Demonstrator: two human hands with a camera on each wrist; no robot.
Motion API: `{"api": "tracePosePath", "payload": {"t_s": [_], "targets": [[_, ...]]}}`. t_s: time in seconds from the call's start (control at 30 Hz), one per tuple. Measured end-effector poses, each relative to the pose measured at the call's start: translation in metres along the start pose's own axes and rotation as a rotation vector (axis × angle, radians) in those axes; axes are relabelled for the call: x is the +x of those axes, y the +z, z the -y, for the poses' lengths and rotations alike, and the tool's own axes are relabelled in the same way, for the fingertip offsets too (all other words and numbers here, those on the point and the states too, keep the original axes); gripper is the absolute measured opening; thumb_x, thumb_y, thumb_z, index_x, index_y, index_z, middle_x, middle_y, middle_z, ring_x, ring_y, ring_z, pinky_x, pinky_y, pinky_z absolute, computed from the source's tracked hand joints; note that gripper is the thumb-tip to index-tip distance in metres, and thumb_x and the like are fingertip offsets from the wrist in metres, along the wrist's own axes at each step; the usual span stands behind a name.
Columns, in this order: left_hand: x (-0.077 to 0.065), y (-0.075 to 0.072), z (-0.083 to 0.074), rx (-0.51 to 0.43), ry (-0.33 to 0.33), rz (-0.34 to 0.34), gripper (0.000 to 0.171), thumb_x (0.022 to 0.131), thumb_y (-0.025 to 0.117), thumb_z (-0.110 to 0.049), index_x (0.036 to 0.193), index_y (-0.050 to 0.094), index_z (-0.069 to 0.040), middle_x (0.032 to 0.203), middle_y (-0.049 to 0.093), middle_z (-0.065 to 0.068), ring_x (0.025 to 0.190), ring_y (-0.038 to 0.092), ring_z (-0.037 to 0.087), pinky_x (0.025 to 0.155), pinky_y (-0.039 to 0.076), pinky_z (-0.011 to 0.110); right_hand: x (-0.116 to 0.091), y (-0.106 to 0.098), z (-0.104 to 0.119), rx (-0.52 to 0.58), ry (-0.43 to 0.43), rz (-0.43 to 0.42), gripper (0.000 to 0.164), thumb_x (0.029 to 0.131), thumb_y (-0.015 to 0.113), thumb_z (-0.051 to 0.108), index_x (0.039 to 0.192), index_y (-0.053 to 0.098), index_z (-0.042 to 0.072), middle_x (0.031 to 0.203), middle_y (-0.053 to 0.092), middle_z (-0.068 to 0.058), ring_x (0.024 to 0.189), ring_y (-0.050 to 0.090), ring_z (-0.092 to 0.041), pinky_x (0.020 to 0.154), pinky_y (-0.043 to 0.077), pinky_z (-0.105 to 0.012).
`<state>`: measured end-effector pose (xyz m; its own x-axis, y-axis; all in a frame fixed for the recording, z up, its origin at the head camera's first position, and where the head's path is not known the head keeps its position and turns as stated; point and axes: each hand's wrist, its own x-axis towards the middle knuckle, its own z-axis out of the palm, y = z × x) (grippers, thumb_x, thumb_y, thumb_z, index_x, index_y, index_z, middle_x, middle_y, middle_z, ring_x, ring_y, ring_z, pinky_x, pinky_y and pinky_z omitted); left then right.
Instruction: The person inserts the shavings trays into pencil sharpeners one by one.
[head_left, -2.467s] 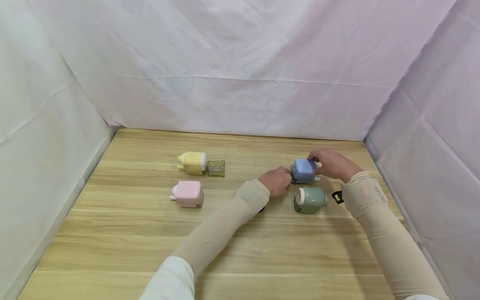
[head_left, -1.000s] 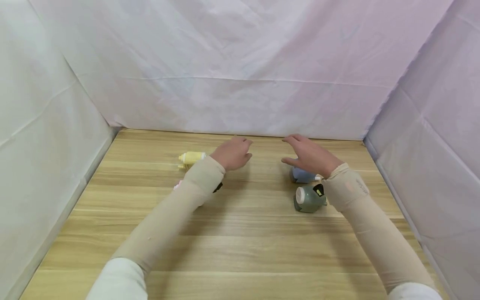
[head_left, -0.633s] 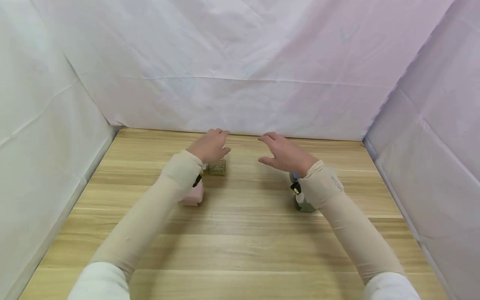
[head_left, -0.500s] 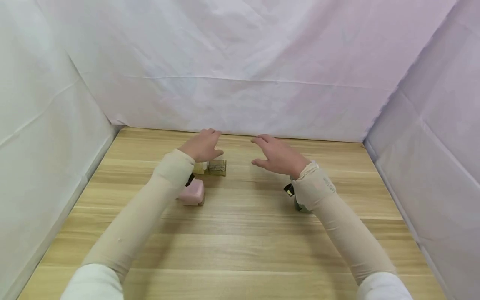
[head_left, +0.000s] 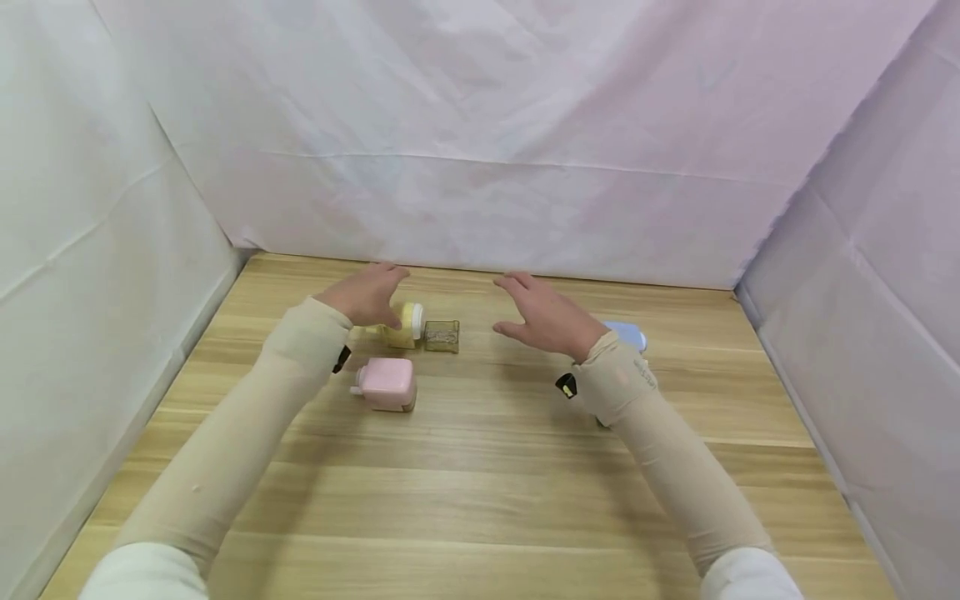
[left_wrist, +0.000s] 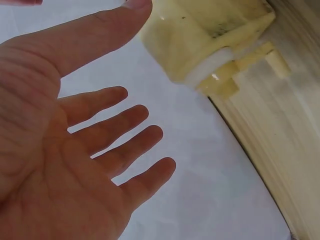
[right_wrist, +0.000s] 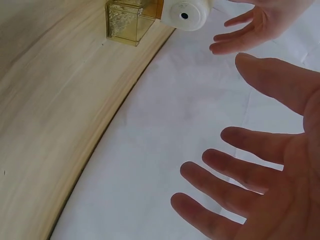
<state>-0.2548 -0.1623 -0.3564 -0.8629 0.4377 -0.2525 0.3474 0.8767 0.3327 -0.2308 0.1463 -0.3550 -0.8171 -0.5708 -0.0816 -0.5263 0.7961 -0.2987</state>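
Leaving the blue sharpener [head_left: 625, 336], the left hand [head_left: 365, 296] in the head view now nears the yellow sharpener [head_left: 406, 332] on the table [head_left: 480, 500], the apparent focus. Left wrist: that hand spread, empty. Right wrist: right hand [right_wrist: 295, 185] likewise.

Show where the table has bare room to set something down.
Bare: the table between the left sleeve and right sleeve, nearer than the pink sharpener. Crowded: around the left hand, yellow sharpener and clear drawer. By the blue sharpener, the right sleeve hides some surface.
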Motion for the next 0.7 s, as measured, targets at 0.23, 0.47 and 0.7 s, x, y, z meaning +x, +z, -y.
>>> {"api": "tracePosePath", "payload": {"t_s": [0.23, 0.47, 0.7], "targets": [[-0.005, 0.009, 0.011, 0.004, -0.006, -0.005, 0.086, 0.091, 0.084, -0.007, 0.160, 0.038, 0.012, 0.167, 0.038, 0.034, 0.156, 0.034, 0.052, 0.131, 0.028, 0.061, 0.010, 0.006, 0.000, 0.022, 0.012, -0.007, 0.078, 0.107, 0.068, 0.040, 0.167, 0.034, 0.003, 0.171, 0.036, -0.021, 0.157, 0.041, -0.039, 0.127, 0.040, -0.055], [-0.008, 0.011, 0.017, 0.025, -0.010, -0.017, 0.081, 0.092, 0.083, -0.006, 0.158, 0.040, 0.014, 0.166, 0.040, 0.034, 0.156, 0.036, 0.051, 0.131, 0.029, 0.059, 0.024, 0.019, 0.005, 0.019, 0.017, -0.004, 0.079, 0.106, 0.070, 0.039, 0.167, 0.034, 0.004, 0.172, 0.036, -0.020, 0.156, 0.043, -0.039, 0.126, 0.042, -0.054], [-0.012, 0.011, 0.019, 0.013, -0.025, -0.024, 0.079, 0.093, 0.081, -0.005, 0.158, 0.041, 0.014, 0.164, 0.041, 0.034, 0.154, 0.039, 0.051, 0.130, 0.031, 0.060, 0.047, 0.044, 0.015, 0.026, 0.018, 0.056, 0.081, 0.104, 0.073, 0.040, 0.166, 0.037, 0.003, 0.170, 0.039, -0.020, 0.155, 0.045, -0.038, 0.127, 0.041, -0.050]]}}
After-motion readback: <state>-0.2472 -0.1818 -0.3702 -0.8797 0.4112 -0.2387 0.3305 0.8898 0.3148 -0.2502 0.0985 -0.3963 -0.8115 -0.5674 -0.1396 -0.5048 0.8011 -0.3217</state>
